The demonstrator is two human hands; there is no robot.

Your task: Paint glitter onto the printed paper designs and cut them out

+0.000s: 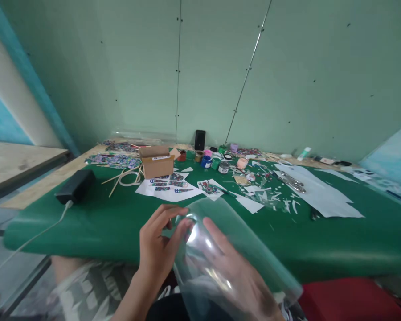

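Observation:
A clear plastic sheet (254,240), bent over and glossy, is held in front of me above the front edge of the green table. My left hand (162,236) pinches its upper left edge between thumb and fingers. Against the sheet lies my right hand (235,269), its fingers stretched toward my left hand. Glare and the see-through plastic partly cover the right hand's lower fingers, and they look blurred. Beyond the sheet are a white paper (169,191) with patterned cut-out pieces and a small patterned cut-out (211,187) on white paper.
A cardboard box (157,167), paint jars (223,166) and a black phone (199,140) stand toward the back. Plastic scraps (267,196), scissors (292,182) and large white paper (324,191) lie right. At left is a black power adapter (76,186) with a hanging cable.

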